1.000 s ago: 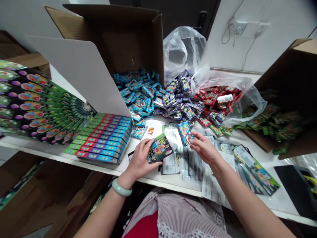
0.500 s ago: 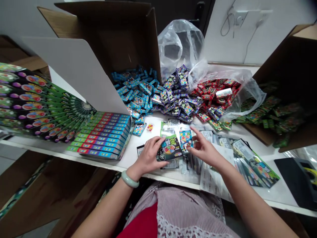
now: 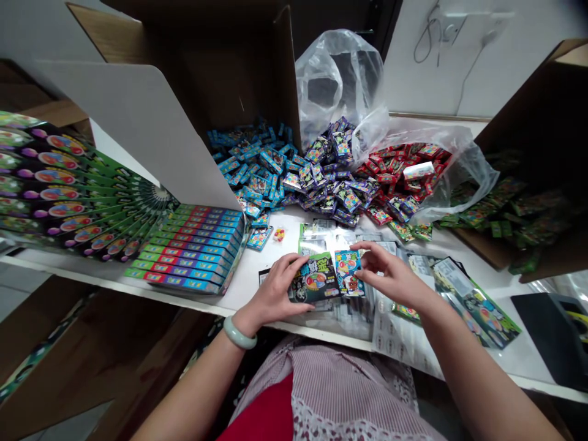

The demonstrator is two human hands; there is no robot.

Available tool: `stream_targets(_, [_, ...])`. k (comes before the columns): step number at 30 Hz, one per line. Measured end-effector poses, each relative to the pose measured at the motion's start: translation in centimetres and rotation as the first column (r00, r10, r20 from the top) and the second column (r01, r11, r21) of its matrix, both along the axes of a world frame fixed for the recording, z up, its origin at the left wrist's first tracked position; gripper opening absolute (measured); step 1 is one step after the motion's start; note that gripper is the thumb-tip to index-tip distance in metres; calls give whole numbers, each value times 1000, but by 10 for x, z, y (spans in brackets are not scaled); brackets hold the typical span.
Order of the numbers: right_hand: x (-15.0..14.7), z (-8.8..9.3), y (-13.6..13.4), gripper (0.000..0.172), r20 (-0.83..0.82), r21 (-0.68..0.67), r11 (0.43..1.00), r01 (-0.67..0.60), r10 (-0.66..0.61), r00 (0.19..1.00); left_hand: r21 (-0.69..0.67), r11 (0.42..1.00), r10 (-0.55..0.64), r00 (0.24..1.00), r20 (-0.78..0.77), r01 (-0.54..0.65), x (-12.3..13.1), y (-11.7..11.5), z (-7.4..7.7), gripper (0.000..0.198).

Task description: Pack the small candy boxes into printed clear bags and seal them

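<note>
The left hand [image 3: 275, 293] grips a dark green packet [image 3: 313, 279]. The right hand [image 3: 390, 278] pinches a blue packet [image 3: 348, 271] beside it, over the worktop [image 3: 257, 269].

Single view from the wearer's head, facing forward and steeply down; close above the left hand [image 3: 275, 293] and right hand [image 3: 395, 278]; white table [image 3: 282, 250] stretches beyond.

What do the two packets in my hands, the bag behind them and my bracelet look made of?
Green packet in the left hand and blue packet in the right hand: glossy printed card or film, unclear which. Bag: thin clear plastic, crinkled, shiny. Bracelet: smooth pale green, perhaps jade or glass.
</note>
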State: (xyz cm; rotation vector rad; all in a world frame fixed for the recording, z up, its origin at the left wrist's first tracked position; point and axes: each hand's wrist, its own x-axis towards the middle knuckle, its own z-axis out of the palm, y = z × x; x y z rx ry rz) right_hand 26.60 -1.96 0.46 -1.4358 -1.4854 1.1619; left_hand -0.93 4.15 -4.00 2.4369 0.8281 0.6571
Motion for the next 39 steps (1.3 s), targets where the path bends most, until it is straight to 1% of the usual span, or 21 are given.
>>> stream_targets(2, [-1,-1,-1,40,-52,83,987,139,-135,989,12,999,44,999,13,-44,-2,2,2,97])
stream_targets(3, [-1,0,-2,41,-73,112,977,180,-173,982,26,998,61,998,10,-61,-4,4,4,96])
stream_targets(4, [-1,0,-3,41,-83,122,976,183,-173,981,42,997,67,998,0,-67,-5,5,5,96])
stream_targets(5, [0,2,-3,42,-79,108,983,147,-139,987,56,997,62,998,-12,-61,-5,6,6,97])
stream_targets(7, [0,5,-3,41,-50,30,999,32,-30,998,72,997,29,999,-32,-27,-6,6,8,98])
stream_targets(9, [-2,8,-2,41,-15,-28,999,-26,25,1000,79,997,-3,999,-42,7,-5,6,8,98])
stream_targets(11, [-5,7,1,41,41,-18,1000,-2,2,999,77,997,-28,998,-52,32,-2,4,8,98])
stream_targets(15, [-17,-2,7,48,136,79,988,130,-140,981,51,998,-36,999,-40,38,7,1,8,101])
stream_targets(16, [-21,-6,8,48,149,93,984,149,-162,976,52,998,-25,999,-30,27,9,0,8,101])
stream_targets(18, [-27,-12,8,39,188,148,976,158,-185,965,60,998,12,1000,-13,-11,14,-1,7,99])
stream_targets(21, [-34,-17,6,23,285,315,939,139,-234,929,65,994,88,996,1,-88,18,-4,5,95])
stream_targets(23, [-37,-18,3,22,300,385,914,130,-257,919,66,988,138,990,5,-138,19,-6,3,94])
stream_targets(25, [-40,-18,-1,25,277,373,921,116,-230,933,79,978,192,981,19,-193,20,-8,2,93])
stream_targets(27, [-43,-17,-4,35,197,291,952,95,-156,968,67,969,234,970,62,-238,22,-10,6,91])
stream_targets(29, [-45,-16,-6,39,40,187,974,125,-135,990,-27,976,217,966,138,-216,26,-11,13,88])
stream_targets(31, [-47,-14,-7,39,-138,137,967,213,-194,971,-194,969,199,945,258,-151,32,-13,20,73])
stream_targets(32, [-48,-14,-8,40,-214,140,951,275,-242,946,-287,951,212,921,327,-117,35,-14,22,64])
stream_targets(34, [-51,-17,-10,45,-328,165,894,417,-349,878,-458,888,277,853,443,-51,41,-17,22,55])
stream_targets(36, [-55,-23,-15,44,-385,153,837,526,-440,812,-580,815,341,793,504,18,46,-23,15,60])
stream_targets(37, [-56,-27,-18,39,-385,141,816,560,-476,791,-622,781,359,779,515,52,47,-26,10,62])
stream_targets(39, [-58,-37,-27,33,-342,128,803,583,-516,786,-674,732,374,771,516,97,48,-32,0,60])
